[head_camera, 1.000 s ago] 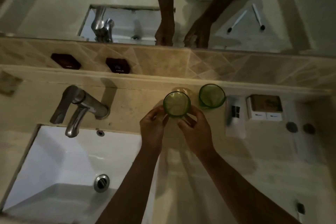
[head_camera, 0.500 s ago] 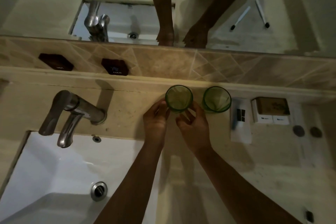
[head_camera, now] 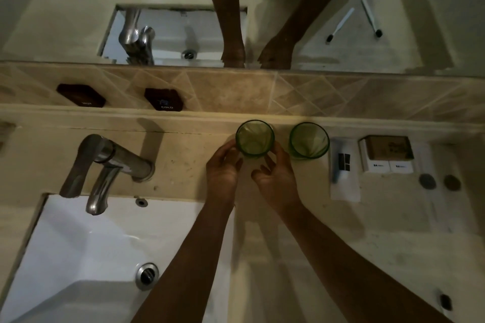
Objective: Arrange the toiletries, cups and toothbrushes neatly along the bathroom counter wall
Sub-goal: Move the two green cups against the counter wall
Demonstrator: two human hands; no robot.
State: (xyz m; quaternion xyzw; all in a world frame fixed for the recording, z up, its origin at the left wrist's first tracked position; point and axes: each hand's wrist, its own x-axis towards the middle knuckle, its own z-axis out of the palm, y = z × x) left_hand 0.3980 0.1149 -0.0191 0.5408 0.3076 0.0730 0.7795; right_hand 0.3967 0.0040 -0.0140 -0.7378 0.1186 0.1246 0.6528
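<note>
Two see-through green cups stand upright near the back ledge of the beige counter (head_camera: 183,173). My left hand (head_camera: 223,168) touches the left side of the left green cup (head_camera: 255,138), and my right hand (head_camera: 275,176) touches its right side with thumb and forefinger, the other fingers curled loosely. The right green cup (head_camera: 309,140) stands a small gap away, untouched. Right of it lie a white toothpaste packet (head_camera: 343,168) and a white box with a brown box on top (head_camera: 385,155). Two toothbrushes (head_camera: 339,25) show only as reflections in the mirror.
A steel faucet (head_camera: 110,162) stands left of my hands over the white sink (head_camera: 78,257). Dark hot and cold labels (head_camera: 164,99) sit on the tiled backsplash. Two small round items (head_camera: 427,181) lie at the far right, and a small dark object (head_camera: 445,301) lies near the front right.
Both hands have carried the left green cup away from me to the back ledge, level with the other cup. My fingers have loosened around it.
</note>
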